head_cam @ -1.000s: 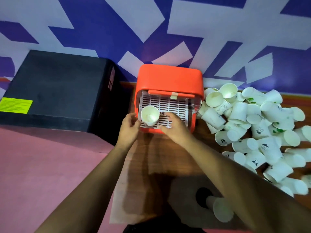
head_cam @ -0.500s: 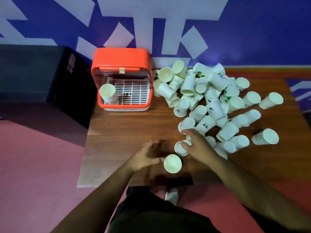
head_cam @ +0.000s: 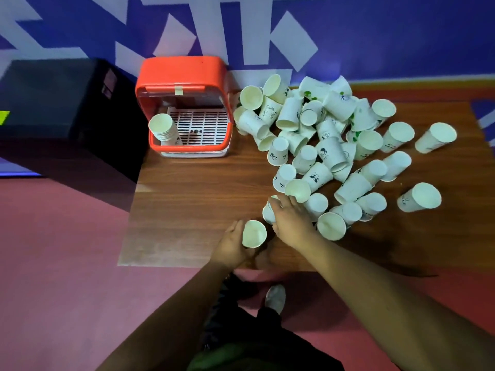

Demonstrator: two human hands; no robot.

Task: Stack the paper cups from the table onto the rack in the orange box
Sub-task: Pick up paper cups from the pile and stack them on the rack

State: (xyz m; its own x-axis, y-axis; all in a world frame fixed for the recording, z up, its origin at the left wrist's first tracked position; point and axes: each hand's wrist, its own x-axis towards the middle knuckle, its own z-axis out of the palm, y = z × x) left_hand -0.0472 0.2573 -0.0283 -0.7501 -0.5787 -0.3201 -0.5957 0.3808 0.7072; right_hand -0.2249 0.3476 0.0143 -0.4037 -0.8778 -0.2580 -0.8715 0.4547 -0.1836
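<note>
One short stack (head_cam: 164, 128) sits on the rack's (head_cam: 203, 127) left corner; dozens of cups (head_cam: 329, 145) remain across the counter (head_cam: 187, 204). My left hand (head_cam: 233, 246) cradles a cup (head_cam: 254, 233); my right hand (head_cam: 290, 222) seemingly closes on another (head_cam: 268, 213).

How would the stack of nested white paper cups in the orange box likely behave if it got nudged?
The stack of nested white paper cups already leans on the white slotted rack, so it probably tips easily. It stands in the near left corner of the orange plastic box, whose walls would likely catch it. Thin paper: probably light.
</note>
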